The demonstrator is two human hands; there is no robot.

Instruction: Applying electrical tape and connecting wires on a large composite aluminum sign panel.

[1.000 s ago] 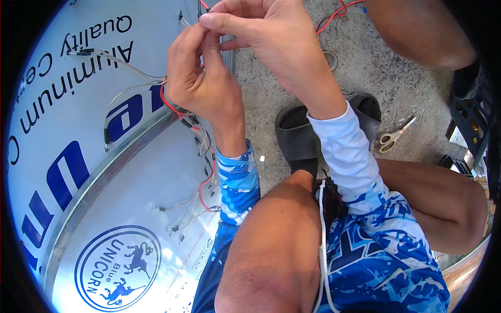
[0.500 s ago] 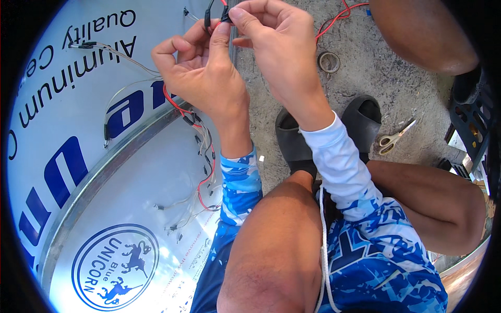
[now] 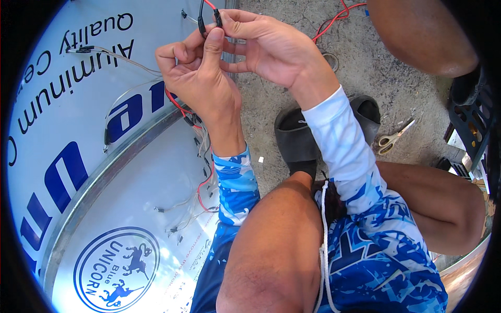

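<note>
Near the top middle, a red wire (image 3: 209,4) runs into a joint wrapped in black electrical tape (image 3: 218,20). My left hand (image 3: 203,83) pinches the lower end of this joint between thumb and fingers. From the right, my right hand (image 3: 279,49) closes its thumb and forefinger on the same joint, its other fingers reaching toward my left hand. A second black-wrapped wire (image 3: 201,23) passes just left of the joint, beside my left fingers. Below my left wrist, a red wire with thin grey leads (image 3: 180,108) trails down over the white panel.
A white panel with blue print (image 3: 78,115) fills the left, crossed by a curved metal strip (image 3: 99,190). Thin leads with black ends (image 3: 83,49) lie on it. On the concrete are a partly hidden tape roll (image 3: 332,61) and scissors (image 3: 395,138). Another person's leg (image 3: 425,34) is at upper right.
My right hand has turned and shifted, its wrist moving up and right, its lower fingers now stretching toward my left hand. The taped joint shows more plainly. My right hand now partly covers the tape roll.
</note>
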